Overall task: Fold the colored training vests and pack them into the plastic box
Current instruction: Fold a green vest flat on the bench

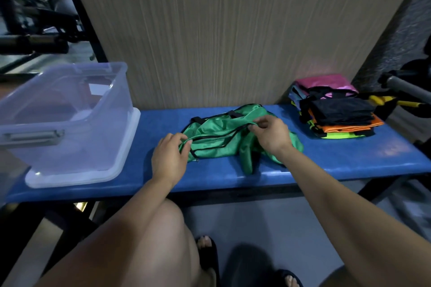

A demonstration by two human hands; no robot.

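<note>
Green vest (224, 140) — crumpled, mid-bench, held at both ends.
Left hand (169, 158) pinches its left edge, right hand (270, 136) pinches the black-trimmed upper edge; blue bench (349, 158) beneath. Clear plastic box (67, 121) stands at the left end — stack of vests (335, 109) at the right.

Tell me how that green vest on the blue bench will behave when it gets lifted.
The green vest lies crumpled in soft folds, so it will likely go floppy and sag between the left hand and the right hand. Its sheen suggests a slick fabric that may slide on the smooth bench. It looks thin, so probably very light.
</note>
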